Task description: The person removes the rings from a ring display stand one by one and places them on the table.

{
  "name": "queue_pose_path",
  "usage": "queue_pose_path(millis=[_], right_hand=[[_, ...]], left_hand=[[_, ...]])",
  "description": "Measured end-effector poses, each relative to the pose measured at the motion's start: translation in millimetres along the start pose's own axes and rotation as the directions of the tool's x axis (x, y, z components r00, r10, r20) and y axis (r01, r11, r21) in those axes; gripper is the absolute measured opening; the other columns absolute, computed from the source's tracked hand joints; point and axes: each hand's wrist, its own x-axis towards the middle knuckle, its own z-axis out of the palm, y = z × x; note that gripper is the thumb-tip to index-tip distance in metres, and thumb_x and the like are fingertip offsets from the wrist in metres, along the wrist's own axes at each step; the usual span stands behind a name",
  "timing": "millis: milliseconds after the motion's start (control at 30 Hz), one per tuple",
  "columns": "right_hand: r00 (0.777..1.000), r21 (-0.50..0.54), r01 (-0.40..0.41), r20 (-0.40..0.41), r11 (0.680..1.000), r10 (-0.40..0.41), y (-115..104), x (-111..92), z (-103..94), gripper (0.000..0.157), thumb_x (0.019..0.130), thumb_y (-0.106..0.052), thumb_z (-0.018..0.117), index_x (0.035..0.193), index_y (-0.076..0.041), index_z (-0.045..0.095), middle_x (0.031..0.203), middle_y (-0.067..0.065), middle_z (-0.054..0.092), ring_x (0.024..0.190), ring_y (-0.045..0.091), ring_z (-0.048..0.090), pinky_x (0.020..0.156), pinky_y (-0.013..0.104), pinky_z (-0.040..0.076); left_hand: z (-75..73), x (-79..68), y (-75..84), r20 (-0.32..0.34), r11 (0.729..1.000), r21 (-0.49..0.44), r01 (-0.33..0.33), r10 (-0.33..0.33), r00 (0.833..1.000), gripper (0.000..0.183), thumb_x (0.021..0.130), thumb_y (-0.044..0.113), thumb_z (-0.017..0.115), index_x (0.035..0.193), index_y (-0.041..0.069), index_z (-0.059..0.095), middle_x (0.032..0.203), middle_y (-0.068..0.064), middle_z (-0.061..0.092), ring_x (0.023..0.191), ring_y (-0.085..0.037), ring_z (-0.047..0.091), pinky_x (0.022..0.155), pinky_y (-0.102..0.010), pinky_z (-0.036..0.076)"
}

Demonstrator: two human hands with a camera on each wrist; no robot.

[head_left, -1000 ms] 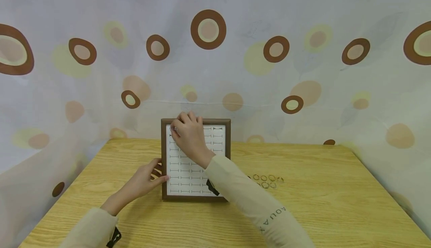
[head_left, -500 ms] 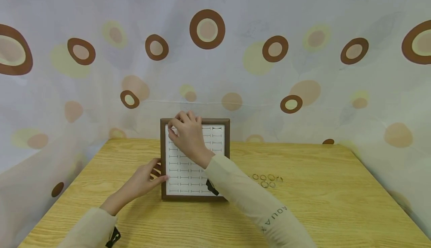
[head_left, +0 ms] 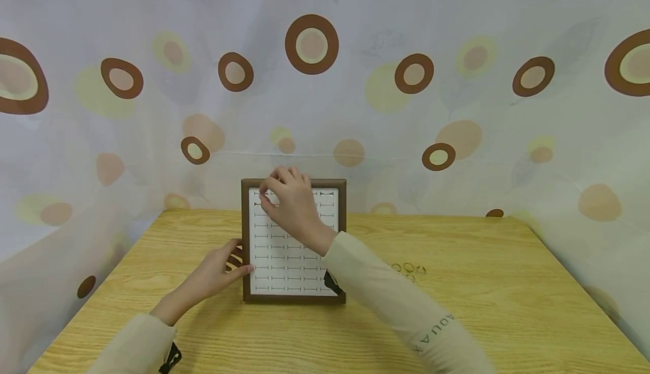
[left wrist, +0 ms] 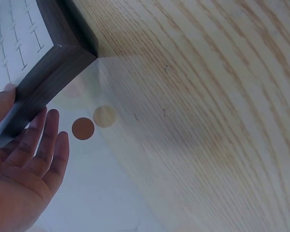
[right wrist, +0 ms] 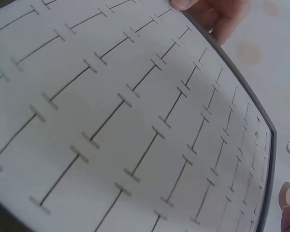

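A ring display tray (head_left: 294,299), white pad in a brown frame, stands tilted up on the table. Rows of I-shaped slits cover its pad (right wrist: 135,116). My left hand (head_left: 215,267) grips the tray's left side, thumb on the front edge; in the left wrist view the other fingers (left wrist: 50,130) reach behind the frame. My right hand (head_left: 291,202) is before the pad's upper left, thumb and forefinger pinched together near the top row. A silvery ring (right wrist: 289,146) shows by those fingertips at the right wrist view's edge, partly cut off.
Several rings (head_left: 409,263) lie on the wooden table (head_left: 508,295) right of the tray, some hidden behind the right sleeve (head_left: 391,289). A patterned curtain (head_left: 315,109) hangs behind the table and at its sides.
My right hand first shifts slightly left along the top row, then back right and a little away. Its sleeve moves right and covers more rings. My left hand keeps its grip.
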Motion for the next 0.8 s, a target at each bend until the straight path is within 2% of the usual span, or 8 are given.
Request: queue_pose_path(millis=[233, 400, 567, 800], right_hand=[[0.998, 0.014, -0.015, 0.06, 1.0, 0.014, 9.2, -11.4, -20.1, 0.004, 0.078, -0.016, 0.069, 0.081, -0.016, 0.066, 0.09, -0.001, 0.057, 0.085, 0.016, 0.047, 0.072, 0.032, 0.037], [0.999, 0.018, -0.007, 0.041, 1.0, 0.006, 17.8, -24.1, -34.8, 0.006, 0.076, -0.014, 0.071, 0.078, -0.015, 0.065, 0.088, -0.001, 0.057, 0.083, 0.017, 0.047, 0.071, 0.033, 0.037], [0.999, 0.028, -0.003, 0.032, 1.0, 0.002, 30.9, -41.7, -47.4, 0.008, 0.074, -0.012, 0.073, 0.074, -0.014, 0.065, 0.087, 0.002, 0.058, 0.081, 0.019, 0.047, 0.068, 0.034, 0.036], [0.996, 0.018, -0.04, 0.078, 0.999, 0.039, 52.0, -70.1, -67.9, 0.01, 0.072, -0.01, 0.073, 0.074, -0.015, 0.064, 0.085, 0.001, 0.057, 0.081, 0.02, 0.047, 0.066, 0.034, 0.034]], left_hand=[[-0.6, 1.1, -0.3, -0.014, 1.0, 0.01, -0.006, 0.006, 1.0, 0.052, 0.086, 0.026, 0.064, 0.123, -0.004, 0.044, 0.102, -0.015, 0.063, 0.085, -0.023, 0.064, 0.069, -0.034, 0.054], [-1.5, 1.1, -0.1, -0.011, 1.0, -0.003, -0.012, 0.012, 1.0, 0.053, 0.086, 0.027, 0.064, 0.122, -0.005, 0.043, 0.101, -0.015, 0.062, 0.085, -0.023, 0.063, 0.07, -0.035, 0.054], [-1.2, 0.6, -0.1, -0.009, 1.0, 0.0, -0.001, 0.001, 1.0, 0.052, 0.086, 0.026, 0.064, 0.123, -0.004, 0.043, 0.103, -0.014, 0.062, 0.087, -0.023, 0.063, 0.071, -0.034, 0.054], [-0.5, 0.6, -1.1, -0.006, 1.0, -0.001, -0.004, 0.004, 1.0, 0.052, 0.086, 0.026, 0.064, 0.123, -0.004, 0.043, 0.103, -0.015, 0.062, 0.087, -0.023, 0.063, 0.07, -0.034, 0.054]])
